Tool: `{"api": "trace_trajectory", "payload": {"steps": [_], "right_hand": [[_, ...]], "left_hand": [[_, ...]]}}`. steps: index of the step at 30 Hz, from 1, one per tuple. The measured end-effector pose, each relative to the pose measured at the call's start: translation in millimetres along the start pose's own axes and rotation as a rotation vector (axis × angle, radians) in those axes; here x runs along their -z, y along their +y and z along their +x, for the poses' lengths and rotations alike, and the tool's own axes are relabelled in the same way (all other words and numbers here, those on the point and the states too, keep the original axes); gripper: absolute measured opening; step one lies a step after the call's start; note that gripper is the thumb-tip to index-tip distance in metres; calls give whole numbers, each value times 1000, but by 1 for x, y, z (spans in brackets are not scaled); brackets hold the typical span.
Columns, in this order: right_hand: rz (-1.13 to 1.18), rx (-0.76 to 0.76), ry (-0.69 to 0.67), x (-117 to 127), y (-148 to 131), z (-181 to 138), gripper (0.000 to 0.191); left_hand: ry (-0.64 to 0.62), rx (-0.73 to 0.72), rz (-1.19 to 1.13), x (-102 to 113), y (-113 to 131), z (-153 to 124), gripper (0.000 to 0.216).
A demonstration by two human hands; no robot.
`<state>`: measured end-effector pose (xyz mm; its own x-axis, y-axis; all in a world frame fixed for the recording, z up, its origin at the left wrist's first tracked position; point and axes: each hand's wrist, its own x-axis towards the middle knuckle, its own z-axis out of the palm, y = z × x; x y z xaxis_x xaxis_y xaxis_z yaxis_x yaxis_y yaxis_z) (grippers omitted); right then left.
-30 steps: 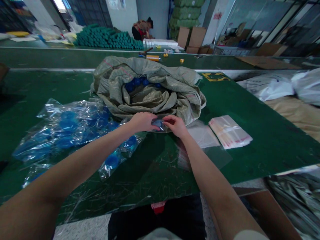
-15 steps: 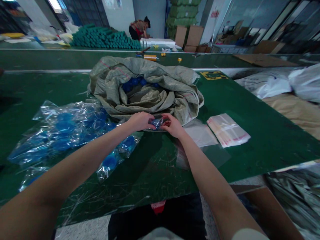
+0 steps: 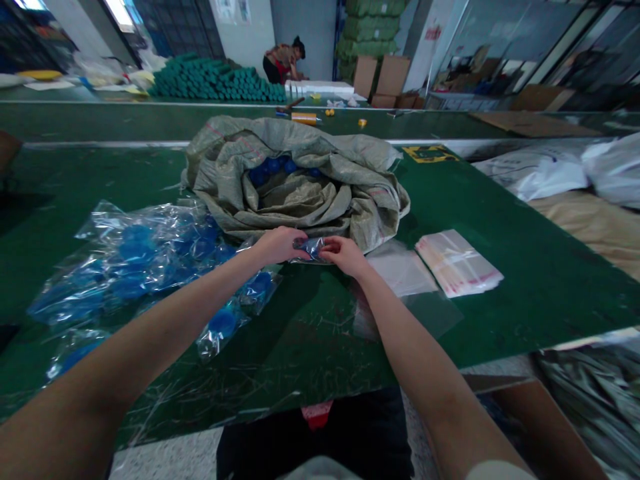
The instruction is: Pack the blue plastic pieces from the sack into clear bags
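Between my two hands, just in front of the woven sack (image 3: 225,193), is a clear plastic bag (image 3: 314,248) with something blue inside. My left hand (image 3: 281,245) is closed on its left side, and my right hand (image 3: 345,255) pinches its right end. Several blue round pieces (image 3: 274,165) show in the mouth of the sack. To the left, many clear bags with blue pieces (image 3: 137,243) lie in a heap. Loose flat clear bags (image 3: 400,270) rest beside my right forearm, near a stack of flat bags (image 3: 457,263).
The green table (image 3: 520,280) has its front edge close to my body. A cardboard box (image 3: 540,420) stands below at right. On the far bench lie green rolls (image 3: 215,80) and an orange tape roll (image 3: 304,118). A person (image 3: 285,60) bends over farther back.
My right fingers have shifted and drawn closer together at the bag's right end. My left hand keeps its hold. The whole view has moved slightly.
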<state>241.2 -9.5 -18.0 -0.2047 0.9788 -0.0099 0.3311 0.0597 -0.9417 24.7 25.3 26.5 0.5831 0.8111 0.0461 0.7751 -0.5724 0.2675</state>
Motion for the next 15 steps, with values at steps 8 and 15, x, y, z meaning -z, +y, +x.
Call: {"api": "trace_trajectory", "payload": {"steps": [8, 15], "right_hand": [[17, -10, 23, -1, -1, 2, 34], [-52, -73, 66, 8, 1, 3, 37]], "left_hand": [[30, 22, -109, -9, -6, -1, 50], [11, 180, -349, -4, -13, -9, 60]]}}
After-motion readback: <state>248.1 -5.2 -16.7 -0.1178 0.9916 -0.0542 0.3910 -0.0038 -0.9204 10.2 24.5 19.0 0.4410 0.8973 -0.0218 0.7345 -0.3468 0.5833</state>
